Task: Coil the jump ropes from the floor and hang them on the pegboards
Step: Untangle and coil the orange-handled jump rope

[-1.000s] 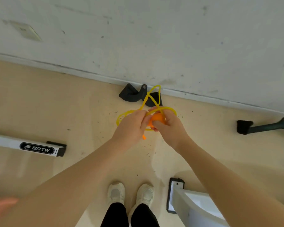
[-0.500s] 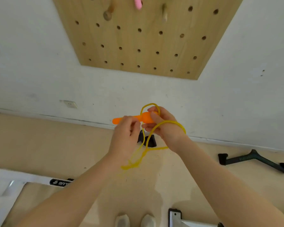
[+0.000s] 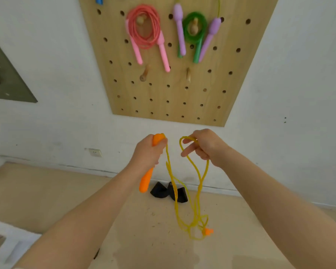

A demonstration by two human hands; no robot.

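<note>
An orange handle point(image 3: 147, 172) is gripped in the left hand point(image 3: 148, 152), fingers curled fully round its upper part, its lower end pointing down toward the floor point(image 3: 47, 191). A loop of the yellow rope point(image 3: 197, 171) is pinched in the right hand point(image 3: 206, 146) between thumb and curled fingers, with the index finger held out straighter. The rope is held in the air in front of the wall, below the bottom edge of the pegboard point(image 3: 173, 98), and hangs from both hands in long uneven strands that meet in a tangle low down, where the second orange handle point(image 3: 207, 231) dangles; whether that bunch is knotted or merely crossed cannot be told, as it is blurred.

The main risk is judged to lie in that tangle: if coiling is begun before the strands are separated, a snarl may be pulled tight. The swinging free handle could also catch a strand, and a light pinch could let the loop slip so the coil is lost. Two bare pegs point(image 3: 144, 75) are seen near the board's middle, beneath the pink rope point(image 3: 144, 29) and green rope point(image 3: 194, 28) already hung; an oversized or loose coil could slide off such a short peg. Black objects point(image 3: 160, 191) lie on the floor at the wall's foot.
</note>
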